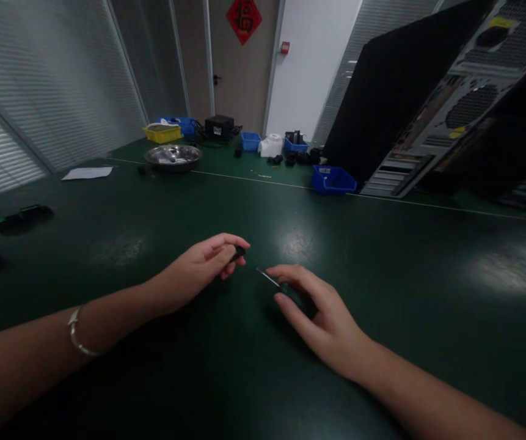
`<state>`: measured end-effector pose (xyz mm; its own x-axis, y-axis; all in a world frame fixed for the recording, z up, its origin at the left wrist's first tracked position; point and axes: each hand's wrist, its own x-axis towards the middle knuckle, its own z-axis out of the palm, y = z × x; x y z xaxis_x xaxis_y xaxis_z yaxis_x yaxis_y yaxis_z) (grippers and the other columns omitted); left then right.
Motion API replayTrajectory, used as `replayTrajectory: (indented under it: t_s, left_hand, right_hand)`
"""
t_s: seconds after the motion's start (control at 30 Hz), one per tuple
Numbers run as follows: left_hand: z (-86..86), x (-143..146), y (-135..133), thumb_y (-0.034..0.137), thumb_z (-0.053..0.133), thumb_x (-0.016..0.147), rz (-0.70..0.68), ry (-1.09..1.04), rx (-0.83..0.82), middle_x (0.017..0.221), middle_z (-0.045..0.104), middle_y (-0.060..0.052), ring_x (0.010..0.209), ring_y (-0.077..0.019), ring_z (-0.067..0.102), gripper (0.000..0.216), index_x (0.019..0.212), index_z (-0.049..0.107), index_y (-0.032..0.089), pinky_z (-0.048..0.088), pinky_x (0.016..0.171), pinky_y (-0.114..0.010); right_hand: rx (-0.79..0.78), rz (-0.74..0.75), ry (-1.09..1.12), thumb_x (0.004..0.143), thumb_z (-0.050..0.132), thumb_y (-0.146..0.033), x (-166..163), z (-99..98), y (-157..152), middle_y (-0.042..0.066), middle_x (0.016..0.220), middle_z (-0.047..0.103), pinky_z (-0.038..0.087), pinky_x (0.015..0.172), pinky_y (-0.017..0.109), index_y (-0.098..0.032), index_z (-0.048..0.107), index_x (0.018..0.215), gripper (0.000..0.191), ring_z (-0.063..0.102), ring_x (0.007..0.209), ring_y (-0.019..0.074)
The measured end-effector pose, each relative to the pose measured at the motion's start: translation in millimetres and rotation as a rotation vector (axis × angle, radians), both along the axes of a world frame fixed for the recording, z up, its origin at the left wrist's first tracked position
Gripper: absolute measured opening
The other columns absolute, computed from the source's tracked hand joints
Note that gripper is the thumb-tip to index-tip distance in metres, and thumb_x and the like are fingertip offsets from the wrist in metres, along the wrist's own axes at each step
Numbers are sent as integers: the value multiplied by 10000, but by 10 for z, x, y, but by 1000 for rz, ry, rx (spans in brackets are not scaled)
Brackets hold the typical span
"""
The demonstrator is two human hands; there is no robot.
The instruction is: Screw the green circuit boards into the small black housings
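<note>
Between the thumb and fingers of my left hand [208, 263] is a small black part [239, 251]; most of it is covered, so its kind does not show. My right hand [320, 305] is closed around the dark handle of a screwdriver [269, 277]. Its thin metal shaft points up and left toward the left hand, and the tip is a short way apart from the black part. Both hands are just above the dark green table [226, 366].
Far left lie a dark object [23, 219] and a white paper [87, 173]. A metal bowl [173, 157], a yellow bin [162, 133], a black box [219, 126] and a white device [270, 146] stand at the back. A blue bin [333, 180] sits beside computer cases [404, 110] at right.
</note>
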<state>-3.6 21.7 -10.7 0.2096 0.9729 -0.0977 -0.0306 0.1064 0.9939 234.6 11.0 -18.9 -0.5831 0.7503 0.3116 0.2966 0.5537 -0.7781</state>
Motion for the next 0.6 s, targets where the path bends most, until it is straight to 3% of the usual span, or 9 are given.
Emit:
replayTrajectory:
  t_s: [0.1, 0.17, 0.27, 0.43, 0.6]
  left_hand:
    - [36, 42, -102, 185, 594, 920, -227, 122, 66, 973, 632, -22, 722, -116, 522, 234, 1151, 629, 191, 444, 647, -222]
    - [36, 37, -136, 171, 566, 928, -275, 185, 139, 1009, 625, -24, 742, -121, 531, 265, 1189, 603, 195, 458, 675, -232]
    - [4, 22, -164, 188, 526, 951, -266, 251, 211, 971, 642, -29, 744, -134, 563, 266, 1216, 550, 177, 486, 696, -249]
    - [-49, 0, -172, 237, 554, 948, -257, 427, 348, 890, 674, -20, 721, -154, 626, 189, 1116, 628, 190, 494, 674, -247]
    - [-42, -12, -168, 220, 612, 913, -195, 577, 510, 1012, 743, -35, 900, -212, 687, 203, 1100, 690, 231, 494, 813, -280]
  right_hand:
    - [15, 18, -1, 964, 523, -162, -6, -15, 16, 41, 1052, 633, 480, 823, 329, -273, 562, 1282, 339, 601, 936, 186]
    - [7, 38, 8, 962, 526, -148, -15, -26, 20, 41, 1008, 627, 487, 775, 319, -272, 576, 1292, 356, 603, 891, 178]
    - [13, 55, 38, 951, 536, -126, -31, -36, 13, 44, 966, 616, 490, 723, 303, -260, 601, 1292, 372, 602, 852, 169]
    - [41, 44, 31, 933, 552, -104, -38, -37, -1, 38, 915, 599, 487, 692, 294, -267, 627, 1281, 392, 595, 808, 161]
    - [52, 30, -4, 936, 550, -131, -21, -35, -3, 46, 927, 605, 502, 694, 308, -277, 627, 1285, 386, 600, 813, 176]
